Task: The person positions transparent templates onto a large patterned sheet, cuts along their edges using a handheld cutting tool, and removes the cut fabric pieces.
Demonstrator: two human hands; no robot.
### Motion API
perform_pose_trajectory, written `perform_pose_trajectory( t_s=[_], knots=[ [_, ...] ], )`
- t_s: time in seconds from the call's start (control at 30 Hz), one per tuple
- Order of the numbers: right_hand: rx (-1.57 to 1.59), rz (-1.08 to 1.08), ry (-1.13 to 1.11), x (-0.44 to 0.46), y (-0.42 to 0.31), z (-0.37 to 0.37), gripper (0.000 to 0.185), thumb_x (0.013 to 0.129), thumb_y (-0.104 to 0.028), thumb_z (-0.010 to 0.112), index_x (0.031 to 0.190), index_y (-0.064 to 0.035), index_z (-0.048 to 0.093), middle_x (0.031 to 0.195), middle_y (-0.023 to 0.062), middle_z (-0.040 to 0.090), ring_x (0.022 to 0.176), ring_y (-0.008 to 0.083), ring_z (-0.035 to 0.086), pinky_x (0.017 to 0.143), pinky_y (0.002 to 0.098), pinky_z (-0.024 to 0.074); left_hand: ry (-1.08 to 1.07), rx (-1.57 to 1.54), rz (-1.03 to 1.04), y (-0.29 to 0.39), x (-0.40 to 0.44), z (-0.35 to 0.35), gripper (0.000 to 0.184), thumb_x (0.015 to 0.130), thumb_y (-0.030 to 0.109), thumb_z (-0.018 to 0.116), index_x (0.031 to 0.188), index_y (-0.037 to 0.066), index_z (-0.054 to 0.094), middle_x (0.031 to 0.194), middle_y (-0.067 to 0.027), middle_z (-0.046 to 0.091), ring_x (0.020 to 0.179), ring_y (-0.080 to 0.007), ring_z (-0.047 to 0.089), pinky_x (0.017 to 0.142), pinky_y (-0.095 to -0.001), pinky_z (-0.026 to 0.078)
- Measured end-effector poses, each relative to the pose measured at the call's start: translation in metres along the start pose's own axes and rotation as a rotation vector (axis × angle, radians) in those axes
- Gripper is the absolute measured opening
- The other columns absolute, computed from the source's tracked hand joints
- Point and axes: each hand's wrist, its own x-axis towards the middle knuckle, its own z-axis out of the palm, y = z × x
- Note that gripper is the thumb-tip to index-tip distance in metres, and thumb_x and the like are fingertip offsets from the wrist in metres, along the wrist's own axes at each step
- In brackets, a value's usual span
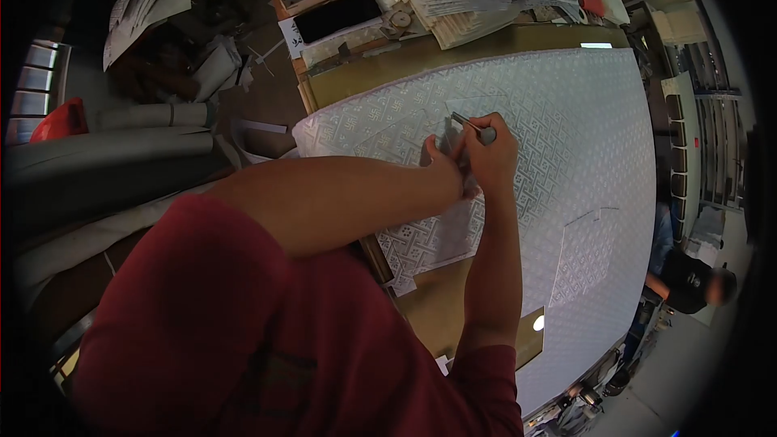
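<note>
1. Silver-patterned sheet is lying under the hands, around 2 o'clock; marking or cutting is seemingly under way.
2. Right hand is gripping a tool, tip pointing to 10 o'clock; left hand is resting alongside; its grip isn't showing clearly.
3. Further strokes are probably needing steady pressure.

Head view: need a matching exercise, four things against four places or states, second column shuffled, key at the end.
Things:
1. Slim tool
2. Large patterned sheet
3. Wooden tray
4. Red object

Places or states:
A. Split by a divider, next to a flat black item
B. Near the picture's left edge
C. Held in the right hand
D. Spread over the table, under the left hand

Pairs: 1-C, 2-D, 3-A, 4-B
</note>
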Motion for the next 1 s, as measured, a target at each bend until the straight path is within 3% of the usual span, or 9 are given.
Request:
perform_pose_trajectory(
  t_s=[0.13,0.2,0.3,0.43,0.5,0.63,0.7,0.8,1.0],
  knots=[
    [-0.053,0.016,0.053,-0.004,0.004,0.014,0.013,0.091,-0.01,0.076,0.099,-0.0026,0.07,0.091,0.0111,0.076,0.083,0.0191,0.073,0.074,0.0345,0.0547,0.001,0.211,0.005,0.008,0.006,0.006,0.099,0.078,0.086,0.061,0.161,0.036,0.041,0.169,0.0054,0.032,0.156,-0.0201,0.022,0.115,-0.0706,0.025],
    [0.03,-0.162,0.21,-0.005,0.022,0.03,0.013,0.091,-0.009,0.076,0.099,-0.0033,0.069,0.095,0.0182,0.077,0.09,0.0318,0.077,0.079,0.04,0.0578,-0.001,0.325,-0.003,0.009,0.007,0.007,0.102,0.073,0.088,0.065,0.159,0.038,0.043,0.168,0.0064,0.037,0.155,-0.0182,0.03,0.115,-0.0678,0.027],
    [0.153,-0.152,0.247,0.004,0.018,0.045,0.012,0.091,-0.007,0.076,0.1,-0.0018,0.069,0.102,0.0197,0.077,0.097,0.0341,0.076,0.085,0.0401,0.0576,-0.435,0.279,0.136,-0.009,-0.037,-0.055,0.111,0.069,0.083,0.076,0.162,0.034,0.04,0.168,0.005,0.037,0.155,-0.0209,0.03,0.121,-0.0595,0.027],
    [0.162,-0.147,0.25,0.004,0.02,0.043,0.013,0.092,-0.008,0.075,0.101,-0.0012,0.069,0.102,0.0196,0.077,0.096,0.0321,0.076,0.085,0.0385,0.0568,-0.376,0.349,0.119,0.004,0.009,-0.009,0.112,0.071,0.087,0.069,0.164,0.037,0.033,0.171,0.0047,0.03,0.156,-0.026,0.029,0.124,-0.0569,0.025],
    [0.242,-0.152,0.198,0.002,0.02,0.038,0.013,0.093,-0.007,0.075,0.103,-0.0011,0.069,0.101,0.0172,0.077,0.095,0.0255,0.075,0.085,0.0352,0.0556,-0.041,0.276,0.088,0.001,0.006,0.011,0.089,0.078,0.054,0.084,0.157,0.038,0.047,0.166,0.0057,0.041,0.156,-0.0295,0.03,0.097,-0.0893,0.029],
    [0.353,0.044,0.09,0.001,0.025,0.017,0.016,0.092,-0.006,0.077,0.105,-0.0003,0.07,0.103,0.0116,0.077,0.096,0.016,0.07,0.085,0.0298,0.0542,-0.268,0.606,0.092,0.002,0.004,-0.011,0.08,0.091,0.058,0.071,0.161,0.038,0.039,0.171,0.0006,0.032,0.16,-0.0302,0.016,0.101,-0.0895,0.024],
    [0.311,-0.154,0.037,0.005,0.041,0.007,0.015,0.092,-0.004,0.077,0.104,0.0003,0.07,0.104,0.01,0.077,0.095,0.0127,0.069,0.084,0.0271,0.0535,-0.007,-0.432,-0.123,-0.01,0.002,0.004,0.091,0.092,0.077,0.048,0.168,0.036,0.02,0.174,-0.0173,0.017,0.163,-0.0287,0.004,0.11,-0.0837,0.009],
    [0.303,-0.108,-0.112,0.019,0.048,-0.016,0.011,0.091,-0.004,0.076,0.1,-0.0004,0.071,0.1,0.0081,0.077,0.092,0.0144,0.069,0.084,0.0285,0.054,0.134,-0.39,-0.08,-0.01,-0.036,-0.019,0.058,0.106,0.054,0.046,0.16,0.035,0.04,0.171,-0.0117,0.028,0.161,-0.0346,0.009,0.1,-0.0905,0.022],
    [0.326,-0.156,-0.461,0.063,0.049,-0.037,0.013,0.089,-0.001,0.078,0.1,-0.0003,0.072,0.097,0.0079,0.076,0.089,0.0132,0.068,0.082,0.0296,0.0543,0.274,-0.257,0.109,-0.018,-0.046,-0.003,0.05,0.106,0.053,0.045,0.153,0.036,0.047,0.171,-0.0096,0.027,0.159,-0.0471,0.007,0.096,-0.0906,0.024]
  ],
)
